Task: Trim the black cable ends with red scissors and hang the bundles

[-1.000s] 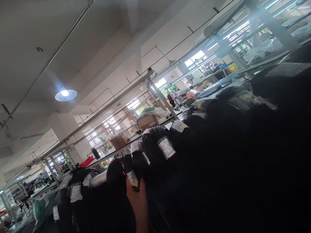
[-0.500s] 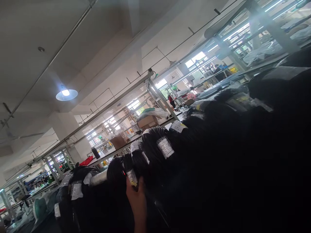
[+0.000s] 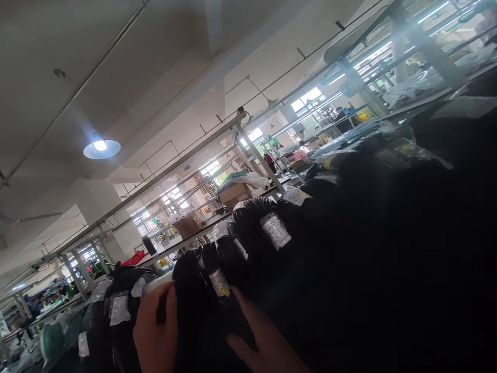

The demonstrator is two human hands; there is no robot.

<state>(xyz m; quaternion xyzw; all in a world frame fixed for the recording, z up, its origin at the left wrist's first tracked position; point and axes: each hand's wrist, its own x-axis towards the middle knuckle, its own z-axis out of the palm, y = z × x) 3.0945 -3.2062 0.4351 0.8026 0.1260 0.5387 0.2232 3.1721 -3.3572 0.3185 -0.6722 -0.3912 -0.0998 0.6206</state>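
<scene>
Black coils of cord or tubing hang in a row over a pale horizontal pole. My left hand is at the left edge of one coil, its thumb and fingers curled together; what they pinch is hidden in the dark. On a narrow neighbouring coil is a white label in clear plastic with a yellow patch. Just below and right of that label is my right hand, thumb and fingers apart, with nothing visible in it. Dark shadow hides the lower coils.
More bagged labels hang on coils to the right, and others to the left. Behind the row stands a long workbench with cardboard boxes, a black bottle and red cloth. A lamp hangs above.
Earlier one hand was at the yellow-patched label. Now two hands show, one on either side of that label's coil. The view has shifted slightly, and the labelled coils appear further right.
</scene>
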